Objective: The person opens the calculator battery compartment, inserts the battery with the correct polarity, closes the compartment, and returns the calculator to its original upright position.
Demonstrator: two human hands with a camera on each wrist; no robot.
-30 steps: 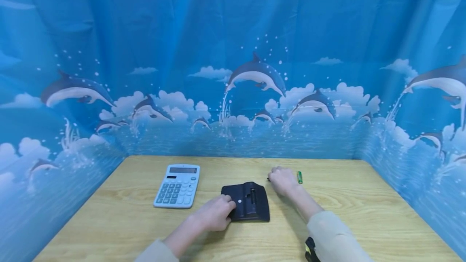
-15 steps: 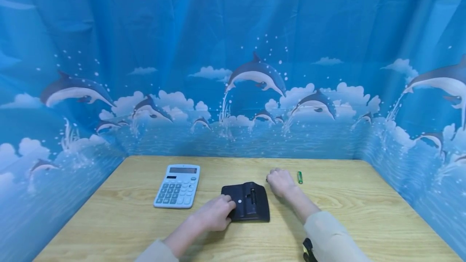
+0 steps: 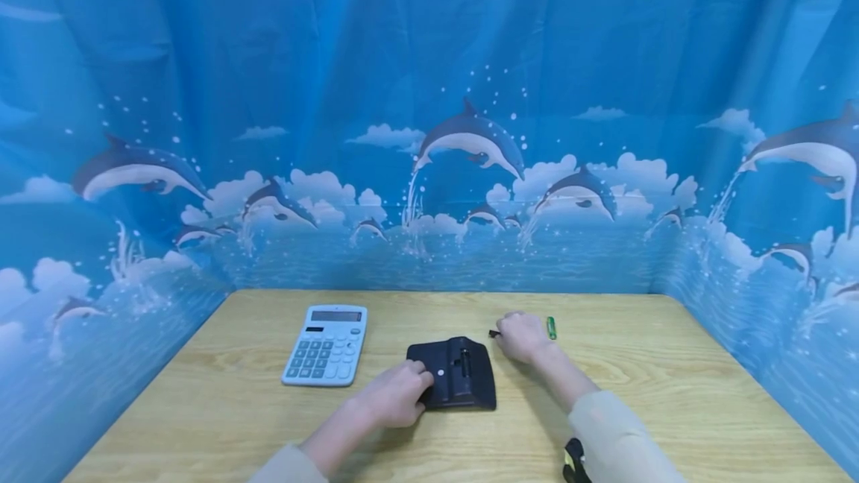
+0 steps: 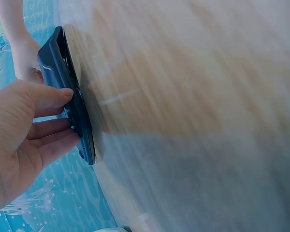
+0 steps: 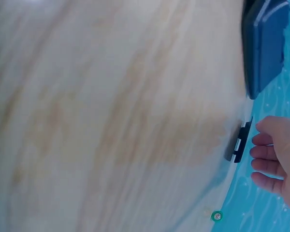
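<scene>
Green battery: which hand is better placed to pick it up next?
Likely the right hand: it holds nothing, and the battery lies close beside it, while the left hand grips the black device.

A wood-grain table (image 3: 671, 408) carries 4 things. A white desktop calculator (image 3: 325, 346) with grey and white keys lies face up on the left. Near the middle rests a black device (image 3: 451, 373) showing 1 white dot (image 3: 441, 373). To its right are a small black plastic piece (image 5: 242, 142) and 1 green cylindrical battery (image 3: 552, 328).
</scene>
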